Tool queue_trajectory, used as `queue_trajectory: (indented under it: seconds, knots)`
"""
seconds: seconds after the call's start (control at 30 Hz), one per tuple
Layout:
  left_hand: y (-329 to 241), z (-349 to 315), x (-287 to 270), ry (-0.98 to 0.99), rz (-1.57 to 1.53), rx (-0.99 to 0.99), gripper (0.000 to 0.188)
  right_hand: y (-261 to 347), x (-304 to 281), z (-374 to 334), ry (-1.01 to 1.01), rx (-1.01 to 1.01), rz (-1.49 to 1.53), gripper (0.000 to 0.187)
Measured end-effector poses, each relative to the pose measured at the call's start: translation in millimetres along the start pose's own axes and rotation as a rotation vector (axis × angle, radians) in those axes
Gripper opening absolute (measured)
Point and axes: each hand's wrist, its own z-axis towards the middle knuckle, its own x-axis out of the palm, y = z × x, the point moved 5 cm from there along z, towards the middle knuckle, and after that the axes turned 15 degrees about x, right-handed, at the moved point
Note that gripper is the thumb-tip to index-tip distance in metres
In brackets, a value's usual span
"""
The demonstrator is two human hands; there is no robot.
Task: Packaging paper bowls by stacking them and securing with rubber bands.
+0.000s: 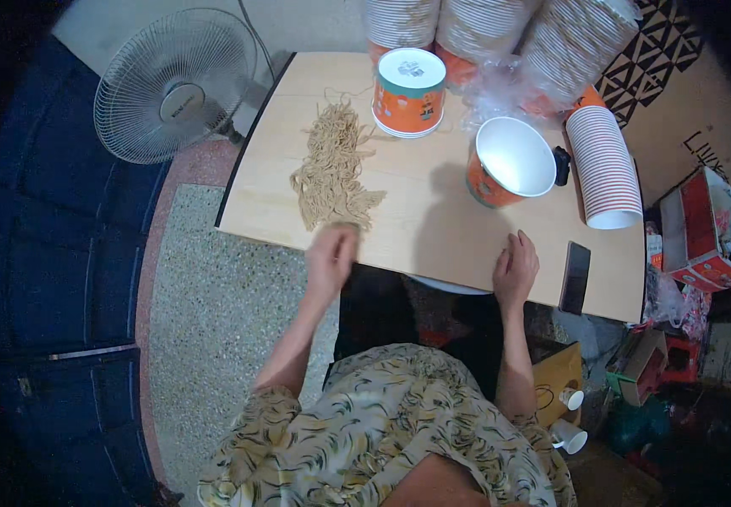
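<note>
My left hand [331, 258] is at the table's front edge, by the lower end of a long pile of tan, noodle-like strands [331, 165]. Its fingers are curled in; whatever they may hold is hidden. Resting on the tabletop near the front edge, my right hand [516, 269] lies with fingers loosely stretched and holds nothing. Beyond it stands an orange-and-green paper bucket [488, 182], its open top showing a white inside. A small black object [561, 166] touches or sits just beside the bucket's right side.
An upside-down paper bucket [407, 106] stands at the back. Behind are tall stacks of nested buckets [479, 29] and clear plastic wrap [500, 89]. On the right are a lying bucket stack [606, 169] and a phone [575, 277]. A fan [181, 101] stands left of the table [399, 228].
</note>
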Motion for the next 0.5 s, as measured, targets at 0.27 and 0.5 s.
queue_trajectory:
  seconds: [0.27,0.5]
  knots:
    - [54.3,22.7,-44.5,-0.099,0.271,-0.017,0.007,-0.1,1.6,-1.4,-0.038,-0.032,-0.009,0.036]
    - [54.3,21.4,-36.5,-0.033,0.247,0.012,0.008,-2.9,-0.2,-2.4,-0.051,-0.044,0.002,0.034]
